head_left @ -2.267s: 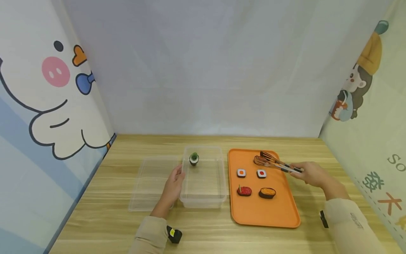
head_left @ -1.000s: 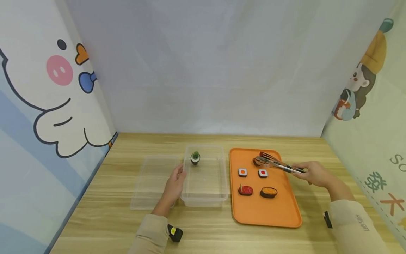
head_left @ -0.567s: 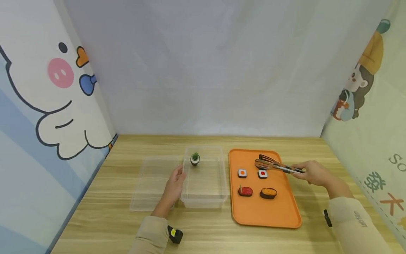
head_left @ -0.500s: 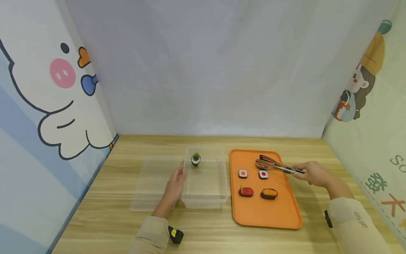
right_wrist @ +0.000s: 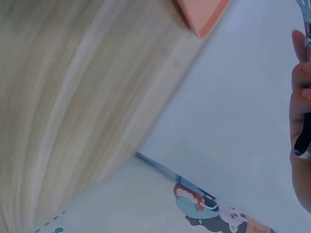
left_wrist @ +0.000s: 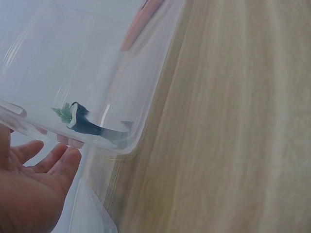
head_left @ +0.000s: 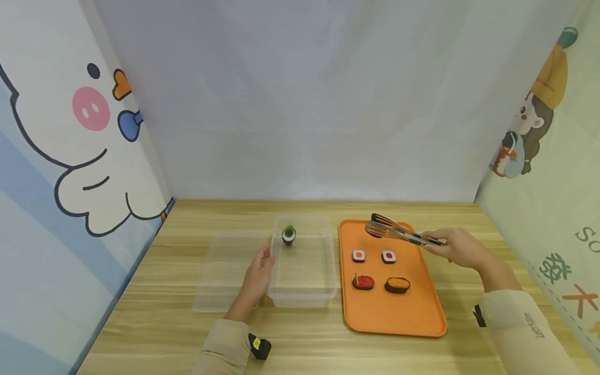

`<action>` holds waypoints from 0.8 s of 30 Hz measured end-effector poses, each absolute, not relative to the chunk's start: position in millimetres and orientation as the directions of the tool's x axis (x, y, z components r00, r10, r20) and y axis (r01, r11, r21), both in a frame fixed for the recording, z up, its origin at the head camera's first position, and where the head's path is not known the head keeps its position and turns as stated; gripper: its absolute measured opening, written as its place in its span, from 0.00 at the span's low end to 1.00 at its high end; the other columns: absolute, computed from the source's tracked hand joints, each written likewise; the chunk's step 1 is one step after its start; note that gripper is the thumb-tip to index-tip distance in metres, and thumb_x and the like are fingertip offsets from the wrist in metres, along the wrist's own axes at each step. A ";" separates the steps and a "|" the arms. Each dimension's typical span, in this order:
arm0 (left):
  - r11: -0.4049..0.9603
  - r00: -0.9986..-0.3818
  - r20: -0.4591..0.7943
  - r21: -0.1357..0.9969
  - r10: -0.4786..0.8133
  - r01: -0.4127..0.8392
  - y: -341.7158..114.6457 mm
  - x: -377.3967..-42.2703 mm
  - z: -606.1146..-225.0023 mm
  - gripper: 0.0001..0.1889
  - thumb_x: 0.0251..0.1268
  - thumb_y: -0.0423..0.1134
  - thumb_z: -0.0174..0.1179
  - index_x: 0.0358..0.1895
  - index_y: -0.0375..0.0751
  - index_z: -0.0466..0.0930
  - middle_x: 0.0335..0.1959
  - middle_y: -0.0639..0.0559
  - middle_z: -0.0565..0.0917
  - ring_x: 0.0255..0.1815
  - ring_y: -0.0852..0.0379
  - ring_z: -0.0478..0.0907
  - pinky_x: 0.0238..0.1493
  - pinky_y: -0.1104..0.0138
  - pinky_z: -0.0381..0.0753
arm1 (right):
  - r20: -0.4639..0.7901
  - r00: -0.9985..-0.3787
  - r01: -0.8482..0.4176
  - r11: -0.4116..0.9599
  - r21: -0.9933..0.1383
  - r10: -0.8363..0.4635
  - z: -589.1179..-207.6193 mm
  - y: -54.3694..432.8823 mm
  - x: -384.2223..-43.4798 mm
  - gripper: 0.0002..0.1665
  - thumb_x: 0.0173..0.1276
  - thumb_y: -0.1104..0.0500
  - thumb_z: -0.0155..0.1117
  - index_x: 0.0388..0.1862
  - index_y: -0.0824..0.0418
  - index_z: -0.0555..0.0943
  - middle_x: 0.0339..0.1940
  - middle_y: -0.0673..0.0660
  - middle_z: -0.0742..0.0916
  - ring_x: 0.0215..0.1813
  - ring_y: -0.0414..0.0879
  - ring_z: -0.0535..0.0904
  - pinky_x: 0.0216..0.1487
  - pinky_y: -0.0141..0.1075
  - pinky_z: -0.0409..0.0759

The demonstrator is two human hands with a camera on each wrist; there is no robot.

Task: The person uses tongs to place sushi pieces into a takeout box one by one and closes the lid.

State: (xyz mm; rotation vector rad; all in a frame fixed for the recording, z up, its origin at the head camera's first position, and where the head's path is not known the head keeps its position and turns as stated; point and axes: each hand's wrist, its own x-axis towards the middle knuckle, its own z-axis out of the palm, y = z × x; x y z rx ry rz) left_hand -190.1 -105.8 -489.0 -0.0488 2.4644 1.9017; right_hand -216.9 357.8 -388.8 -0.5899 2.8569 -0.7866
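Note:
My left hand (head_left: 259, 271) rests at the left wall of a clear plastic box (head_left: 302, 298), its fingers relaxed against the outside. Inside that box stands a toy sushi hand roll (head_left: 288, 235) with a green leafy top. In my right hand (head_left: 459, 247) I grip metal tongs (head_left: 403, 233) with black-trimmed handles. Their heads reach over the far end of an orange tray (head_left: 389, 315). A dark oval sushi piece (head_left: 373, 232) shows at the tongs' heads, partly hidden by them. The right wrist view catches only part of the right hand, at its edge.
On the tray lie two white square rolls (head_left: 358, 255), a red-topped sushi (head_left: 363, 283) and an orange-topped sushi (head_left: 397, 285). A clear lid (head_left: 227, 273) lies left of the box. Fabric backdrops (head_left: 304, 104) enclose the wood-patterned table (head_left: 154, 323).
My right hand has lifted the tongs and shifted them slightly left, and the dark sushi piece has moved with their heads. The left hand and the box have stayed put.

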 end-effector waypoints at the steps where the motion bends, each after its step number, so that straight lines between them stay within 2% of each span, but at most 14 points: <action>1: 0.256 -0.999 -0.042 0.966 -0.008 -0.042 -105.8 -190.1 -488.8 0.24 0.79 0.40 0.42 0.73 0.35 0.59 0.67 0.34 0.68 0.65 0.36 0.66 0.63 0.44 0.65 | -0.008 -0.913 -0.346 0.786 -0.513 -0.408 -385.6 354.0 -216.7 0.26 0.73 0.54 0.61 0.61 0.71 0.77 0.50 0.71 0.83 0.14 0.43 0.68 0.19 0.36 0.71; 7: 0.260 -0.999 -0.040 0.965 -0.004 -0.040 -105.2 -190.8 -488.5 0.24 0.79 0.41 0.42 0.73 0.36 0.59 0.67 0.34 0.68 0.65 0.36 0.67 0.62 0.43 0.66 | 0.008 -0.890 -0.396 0.765 -0.507 -0.455 -367.1 326.8 -214.5 0.27 0.72 0.54 0.62 0.61 0.71 0.76 0.52 0.69 0.82 0.18 0.42 0.73 0.23 0.37 0.74; 12: 0.271 -0.999 -0.038 0.962 -0.005 -0.037 -105.5 -191.9 -489.4 0.24 0.79 0.41 0.42 0.73 0.36 0.59 0.67 0.34 0.68 0.65 0.36 0.66 0.62 0.43 0.66 | 0.044 -0.854 -0.474 0.740 -0.477 -0.518 -361.7 303.6 -218.9 0.23 0.71 0.56 0.64 0.58 0.70 0.79 0.39 0.57 0.84 0.22 0.40 0.72 0.26 0.37 0.73; 17: 0.276 -0.999 -0.041 0.960 -0.004 -0.040 -105.8 -192.4 -490.6 0.24 0.79 0.41 0.42 0.73 0.37 0.59 0.67 0.34 0.68 0.65 0.37 0.66 0.62 0.44 0.66 | 0.038 -0.827 -0.499 0.701 -0.510 -0.562 -362.0 280.0 -223.4 0.22 0.71 0.57 0.63 0.58 0.69 0.80 0.29 0.50 0.81 0.17 0.40 0.68 0.21 0.36 0.71; 20: 0.277 -0.999 -0.046 0.960 -0.005 -0.045 -105.8 -192.0 -491.2 0.24 0.79 0.41 0.42 0.73 0.36 0.59 0.67 0.34 0.68 0.65 0.36 0.66 0.62 0.43 0.66 | 0.036 -0.810 -0.512 0.676 -0.531 -0.585 -364.5 265.3 -225.2 0.22 0.71 0.55 0.63 0.59 0.68 0.80 0.32 0.52 0.84 0.16 0.38 0.66 0.20 0.34 0.70; 24: 0.280 -0.999 -0.054 0.958 -0.010 -0.054 -105.7 -191.3 -491.1 0.24 0.79 0.42 0.42 0.73 0.37 0.59 0.67 0.35 0.68 0.65 0.36 0.66 0.61 0.43 0.66 | 0.042 -0.789 -0.534 0.650 -0.541 -0.613 -370.6 247.8 -227.7 0.21 0.71 0.56 0.64 0.58 0.66 0.81 0.43 0.55 0.86 0.18 0.37 0.67 0.21 0.34 0.69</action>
